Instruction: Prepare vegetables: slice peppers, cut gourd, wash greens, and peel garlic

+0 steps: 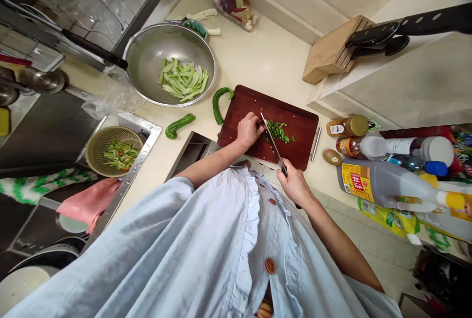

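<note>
Pale blue ruffled blouse (236,244) fills the bottom of the view, and both forearms reach out from it over a cream counter (280,52). A dark wooden cutting board (302,133) lies squarely before the body, apparently placed within easy reach of both hands. Beyond it, a steel colander (147,62) holds pale green strips, and a woven basket (99,146) of sliced greens sits in the sink to the left. A large soy sauce bottle (379,185) and other bottles crowd the counter to the right, just past the board. The right hand (295,185) is clamped around the handle of a chef's knife (275,146), its blade angled down onto the board. The left hand (250,130) has its fingers curled against the blade's side, seemingly pinning a green pepper, mostly hidden beneath them. Chopped green pepper (277,132) lies beside the blade, while two whole green peppers (219,104) rest left of the board.
</note>
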The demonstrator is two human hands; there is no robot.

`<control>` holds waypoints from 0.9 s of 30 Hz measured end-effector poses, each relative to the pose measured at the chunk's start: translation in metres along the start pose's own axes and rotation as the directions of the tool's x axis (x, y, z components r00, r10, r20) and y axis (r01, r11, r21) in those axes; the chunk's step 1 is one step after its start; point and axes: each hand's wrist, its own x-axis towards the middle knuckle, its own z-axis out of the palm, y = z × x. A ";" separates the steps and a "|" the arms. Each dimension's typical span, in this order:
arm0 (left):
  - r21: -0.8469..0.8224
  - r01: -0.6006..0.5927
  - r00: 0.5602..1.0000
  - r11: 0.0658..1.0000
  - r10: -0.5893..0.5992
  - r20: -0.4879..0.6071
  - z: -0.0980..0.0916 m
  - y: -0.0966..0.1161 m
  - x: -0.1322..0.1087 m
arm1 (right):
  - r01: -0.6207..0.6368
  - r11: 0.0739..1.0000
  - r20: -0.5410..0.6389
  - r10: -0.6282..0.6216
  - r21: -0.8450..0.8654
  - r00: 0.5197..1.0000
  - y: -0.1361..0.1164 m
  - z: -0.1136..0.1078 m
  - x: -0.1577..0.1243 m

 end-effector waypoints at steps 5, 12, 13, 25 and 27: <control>0.003 -0.005 1.000 1.000 0.005 0.015 0.000 -0.001 0.000 | -0.018 0.999 -0.043 0.020 0.048 0.999 -0.007 0.016 0.038; 0.013 -0.052 0.999 0.999 0.052 0.002 -0.002 -0.006 -0.002 | -0.022 0.994 -0.070 0.030 0.112 0.997 -0.008 0.007 0.034; 0.016 -0.044 0.999 0.999 0.044 -0.002 -0.001 -0.006 -0.002 | -0.021 0.994 -0.064 0.028 0.107 0.998 -0.007 0.006 0.027; 0.036 -0.098 0.995 0.995 0.099 -0.021 0.002 -0.010 -0.001 | -0.015 0.974 -0.081 0.034 0.227 0.996 -0.013 0.018 0.054; 0.033 -0.108 0.993 0.994 0.109 -0.035 0.003 -0.012 -0.001 | -0.024 0.965 -0.076 0.046 0.261 0.996 -0.010 0.016 0.046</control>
